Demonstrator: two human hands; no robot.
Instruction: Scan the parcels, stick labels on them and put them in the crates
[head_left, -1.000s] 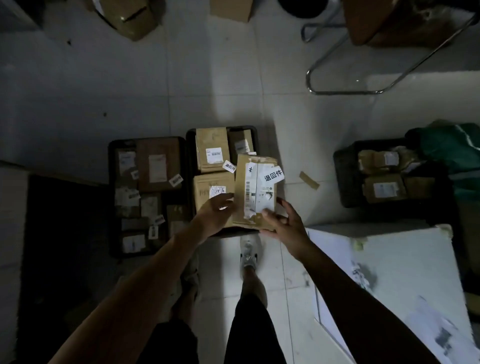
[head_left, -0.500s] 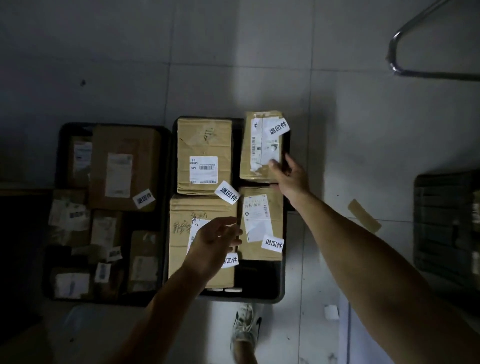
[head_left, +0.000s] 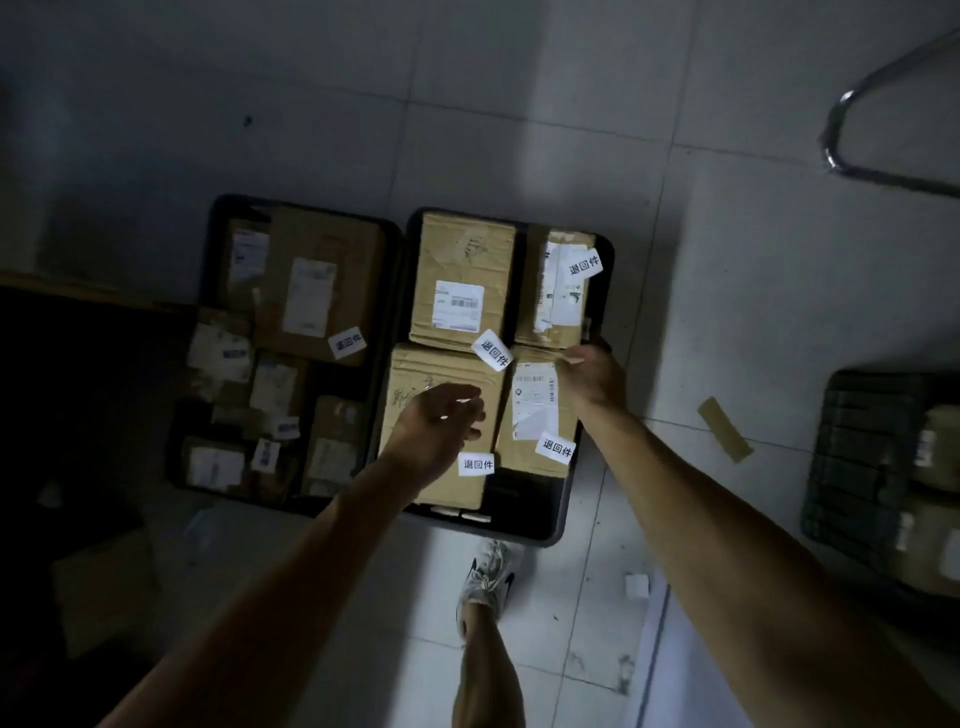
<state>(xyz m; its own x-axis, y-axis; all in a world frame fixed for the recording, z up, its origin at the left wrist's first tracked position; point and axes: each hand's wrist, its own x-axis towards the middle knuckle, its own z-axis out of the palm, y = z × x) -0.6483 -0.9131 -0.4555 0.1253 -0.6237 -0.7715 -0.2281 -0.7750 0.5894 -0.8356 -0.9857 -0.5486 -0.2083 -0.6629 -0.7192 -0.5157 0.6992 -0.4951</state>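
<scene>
A black crate (head_left: 540, 519) on the floor holds several brown cardboard parcels, each with a white sticker. The parcel with a torn white waybill (head_left: 558, 288) lies flat in the far right corner of this crate. My right hand (head_left: 592, 374) is at that parcel's near edge, over the near right parcel (head_left: 535, 410), fingers loosely bent and holding nothing. My left hand (head_left: 441, 421) hovers over the near left parcel (head_left: 441, 483), relaxed and empty.
A second black crate (head_left: 208, 249) full of labelled parcels adjoins on the left. A third crate (head_left: 841, 467) with parcels stands at the right edge. A metal chair leg (head_left: 841, 156) curves at top right. A tape strip (head_left: 724, 428) and my shoe (head_left: 488, 577) are on the tiles.
The waybill parcel went from both hands down into the crate's far right corner. My right hand has slid back off it toward me. My left hand let go earlier and stays over the near left parcel.
</scene>
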